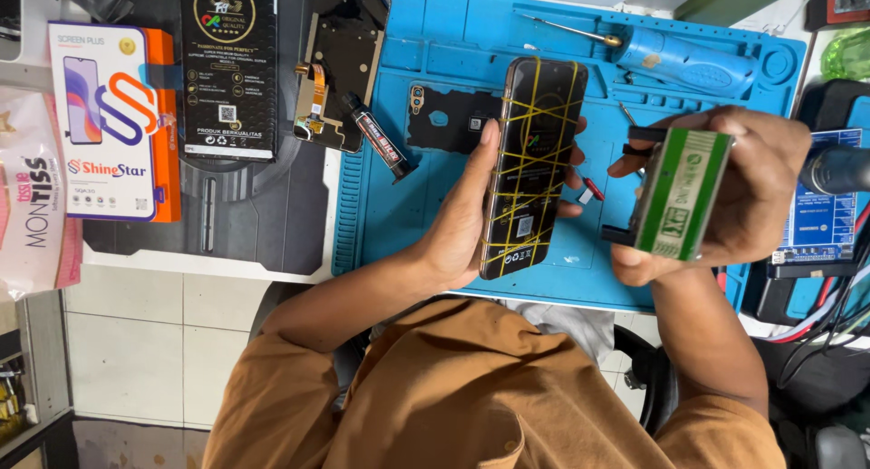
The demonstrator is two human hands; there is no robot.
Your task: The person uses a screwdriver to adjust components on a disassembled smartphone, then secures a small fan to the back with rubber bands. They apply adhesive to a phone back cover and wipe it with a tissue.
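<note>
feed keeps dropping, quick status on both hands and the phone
Left hand holds phone upright, wrapped in yellow rubber bands. Right hand grips green-and-white box. Both above blue mat; nothing between them.

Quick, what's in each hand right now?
Left hand: closed around a phone wrapped in yellow rubber bands.
Right hand: closed on a green-and-white box.

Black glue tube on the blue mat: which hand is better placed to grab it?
Left, probably. The black red-labelled glue tube lies beside the left hand, which holds a black phone bound in yellow bands; the right hand, gripping a green box, is beyond the phone.
</note>
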